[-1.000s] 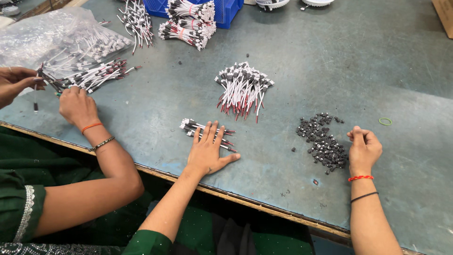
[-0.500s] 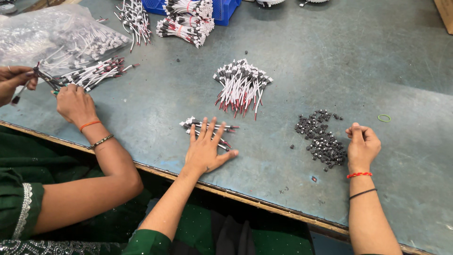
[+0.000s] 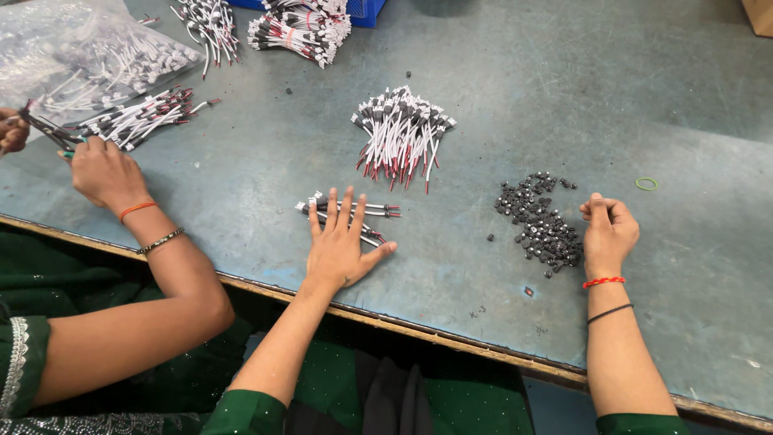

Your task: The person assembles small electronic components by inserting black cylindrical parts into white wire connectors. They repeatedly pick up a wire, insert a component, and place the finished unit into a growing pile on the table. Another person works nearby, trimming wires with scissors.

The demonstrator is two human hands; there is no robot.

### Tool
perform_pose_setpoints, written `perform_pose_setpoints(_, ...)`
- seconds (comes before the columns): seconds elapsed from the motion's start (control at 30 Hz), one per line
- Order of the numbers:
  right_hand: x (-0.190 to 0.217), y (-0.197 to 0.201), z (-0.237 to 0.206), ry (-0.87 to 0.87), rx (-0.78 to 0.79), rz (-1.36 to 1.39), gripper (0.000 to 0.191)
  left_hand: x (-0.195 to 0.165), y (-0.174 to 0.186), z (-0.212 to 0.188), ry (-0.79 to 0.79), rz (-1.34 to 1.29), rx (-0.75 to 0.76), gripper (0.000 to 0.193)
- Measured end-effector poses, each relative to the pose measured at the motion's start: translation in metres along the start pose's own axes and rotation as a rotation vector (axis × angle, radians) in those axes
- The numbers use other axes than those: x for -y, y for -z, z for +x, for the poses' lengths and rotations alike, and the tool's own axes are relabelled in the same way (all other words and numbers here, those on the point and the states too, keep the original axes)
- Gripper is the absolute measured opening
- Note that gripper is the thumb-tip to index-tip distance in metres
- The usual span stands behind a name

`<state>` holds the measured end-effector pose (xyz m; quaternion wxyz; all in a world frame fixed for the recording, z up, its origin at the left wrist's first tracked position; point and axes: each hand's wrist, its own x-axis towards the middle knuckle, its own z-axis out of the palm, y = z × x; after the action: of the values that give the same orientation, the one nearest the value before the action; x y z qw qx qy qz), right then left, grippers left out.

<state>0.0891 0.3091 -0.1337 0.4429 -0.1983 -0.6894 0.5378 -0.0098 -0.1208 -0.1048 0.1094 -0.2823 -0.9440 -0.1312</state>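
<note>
Here, in the head view, the left hand [image 3: 342, 246] lay flat on the grey-green table [image 3: 684, 121], its fingers [image 3: 332, 211] spread apart and pressing a small bunch of short wires [image 3: 354, 211] against the surface. Those wires sat under and just beyond the fingertips, their ends pointing to the right. The right hand [image 3: 608, 234] rested just beside a heap of small black parts [image 3: 541, 221], its fingers curled together; whether it pinched one of the parts could not be told. A larger bundle of white and red wires [image 3: 403, 133] lay beyond the two hands, near the middle of the table.

The likeliest slip was scattering. The black parts lay loose and some had strayed from the heap, so a brush of the right wrist could have pushed more toward the table edge [image 3: 451, 334]. The wires under the flat palm were held by pressure alone, and a lifted hand could have dragged them askew or mixed them.

At the left, a co-worker's hand [image 3: 105, 171] worked at another wire bundle [image 3: 141, 117], beside a clear bag of wires [image 3: 88, 52]; it stood well apart from the person's own hands. A green ring [image 3: 646, 184] lay alone to the right.
</note>
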Motion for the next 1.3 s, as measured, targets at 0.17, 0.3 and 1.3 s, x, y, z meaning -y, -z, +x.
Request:
perform_pose_setpoints(0.17, -0.004, 0.002, 0.001, -0.018, 0.001, -0.020, 0.019, 0.002, -0.007, -0.012, -0.048, 0.052, -0.242, 0.099)
perform_pose_setpoints(0.3, -0.005, 0.003, 0.002, -0.009, 0.003, -0.007, 0.021, -0.004, -0.007, -0.023, -0.068, -0.012, -0.413, 0.068)
perform_pose_setpoints(1.3, -0.001, 0.007, 0.002, -0.008, -0.002, 0.027, 0.021, -0.024, -0.005, -0.033, -0.114, -0.047, -0.110, 0.100)
